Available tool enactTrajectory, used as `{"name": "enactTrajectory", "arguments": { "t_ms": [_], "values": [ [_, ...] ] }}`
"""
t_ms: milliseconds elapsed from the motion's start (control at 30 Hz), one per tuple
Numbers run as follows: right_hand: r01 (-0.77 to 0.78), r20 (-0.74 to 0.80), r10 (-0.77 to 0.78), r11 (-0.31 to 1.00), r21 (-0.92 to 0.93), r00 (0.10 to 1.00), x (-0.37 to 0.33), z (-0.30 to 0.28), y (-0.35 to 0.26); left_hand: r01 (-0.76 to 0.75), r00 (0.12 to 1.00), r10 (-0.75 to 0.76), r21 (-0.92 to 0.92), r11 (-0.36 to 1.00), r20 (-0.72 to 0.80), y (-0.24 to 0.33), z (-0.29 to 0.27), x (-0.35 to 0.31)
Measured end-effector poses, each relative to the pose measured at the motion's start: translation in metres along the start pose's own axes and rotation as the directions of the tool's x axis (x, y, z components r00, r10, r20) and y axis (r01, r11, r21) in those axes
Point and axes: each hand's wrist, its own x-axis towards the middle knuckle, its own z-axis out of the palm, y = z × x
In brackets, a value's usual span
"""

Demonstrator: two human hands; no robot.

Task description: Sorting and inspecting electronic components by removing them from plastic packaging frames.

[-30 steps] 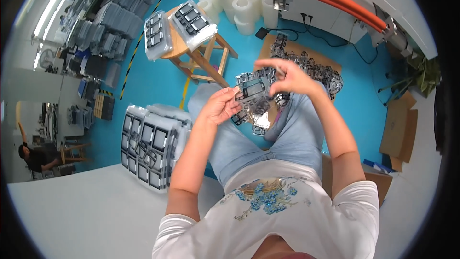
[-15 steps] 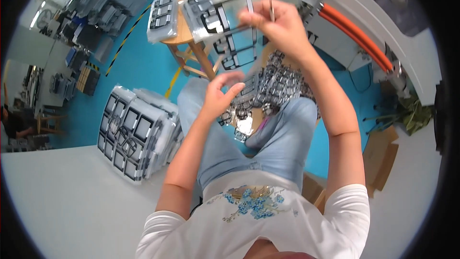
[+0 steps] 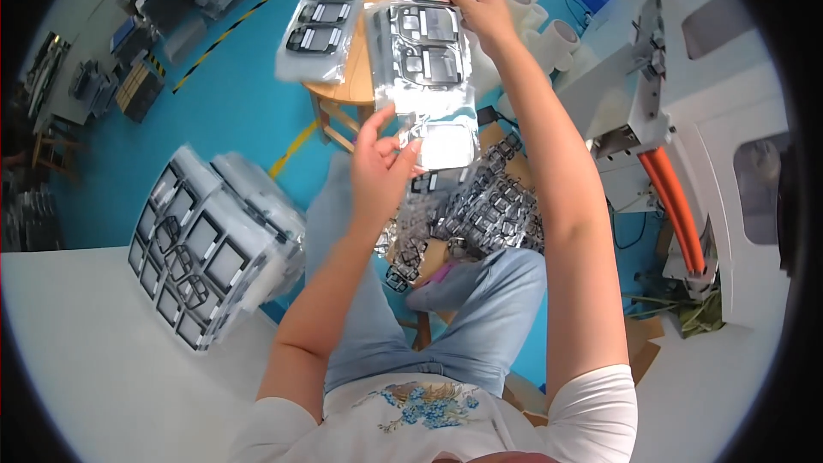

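Note:
A clear film sheet (image 3: 428,60) printed with black-edged frames stretches over the right side of a round wooden stool (image 3: 360,60). My right hand (image 3: 484,13) pinches its upper right edge between thumb and fingers; a thin pale sliver, too small to name, shows by the fingers. Near the sheet's lower end, my left hand (image 3: 381,167) is closed with the thumb at a shiny silvery section. To the left on the stool lies another stack of framed film sheets (image 3: 321,26). Below the hands, a heap of black-and-clear frame pieces (image 3: 493,206) lies between my legs.
A thick pile of framed film sheets (image 3: 201,249) rests on the white table (image 3: 69,317) at left, with loose black frames on top. Rolls of clear film (image 3: 557,39) stand behind the stool. At right is a white machine (image 3: 746,137) with an orange tube (image 3: 673,206).
The framed sheet, earlier tilted in the air below my right hand, is now spread flat along the stool's right side. My left hand has come up to its lower end.

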Motion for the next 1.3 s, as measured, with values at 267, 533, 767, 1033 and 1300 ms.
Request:
{"name": "enactTrajectory", "arguments": {
  "t_ms": [267, 533, 767, 1033, 1300],
  "values": [
    [0.144, -0.018, -0.156, 0.946, -0.291, 0.988, -0.052, 0.002, 0.029, 0.071, 0.994, -0.081, 0.147, 0.987, 0.067, -0.012, -0.032, 0.028],
    [0.526, 0.351, -0.4, 0.725, -0.444, 0.847, -0.152, -0.004, 0.003, 0.126, 0.93, -0.211, 0.278, 0.952, 0.301, 0.006, -0.039, 0.047],
    [0.71, 0.454, -0.547, 0.582, -0.396, 0.703, -0.14, 0.013, 0.011, 0.141, 0.897, -0.254, 0.311, 0.94, 0.361, 0.009, -0.045, 0.052],
    [0.69, 0.548, -0.445, 0.272, -0.671, 0.708, -0.148, -0.001, -0.011, 0.162, 0.894, -0.276, 0.319, 0.934, 0.353, 0.014, -0.044, 0.053],
    [-0.085, 0.336, 0.145, 0.978, -0.189, 0.931, -0.205, -0.035, 0.008, 0.088, 0.933, -0.203, 0.358, 0.93, 0.298, 0.042, -0.027, 0.022]
  ]
}}
